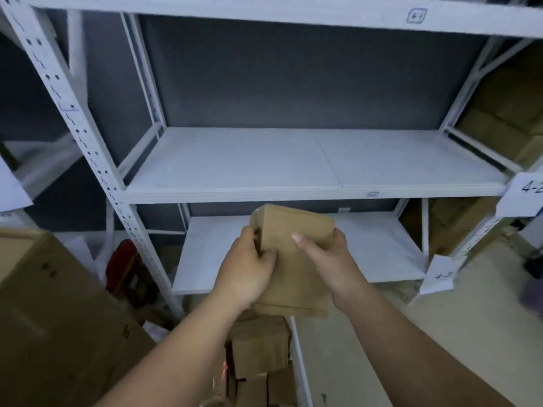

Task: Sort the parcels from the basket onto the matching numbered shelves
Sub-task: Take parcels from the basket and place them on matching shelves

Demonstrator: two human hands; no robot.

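Both hands [249, 268] grip parcel [293, 259]; large carton [53, 318] left of shelves [293, 160]

Dark grey wall [293, 77], pale floor [367, 333], dim light.

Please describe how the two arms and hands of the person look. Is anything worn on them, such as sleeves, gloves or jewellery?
Both forearms are bare as far as the frame shows; no sleeve edge is visible. The left hand and the right hand wear no gloves, and no watch, bracelet or ring can be seen on the parts in view. The fingernail that shows on the right hand looks short and plain. The picture is slightly blurred, so fine marks cannot be judged.
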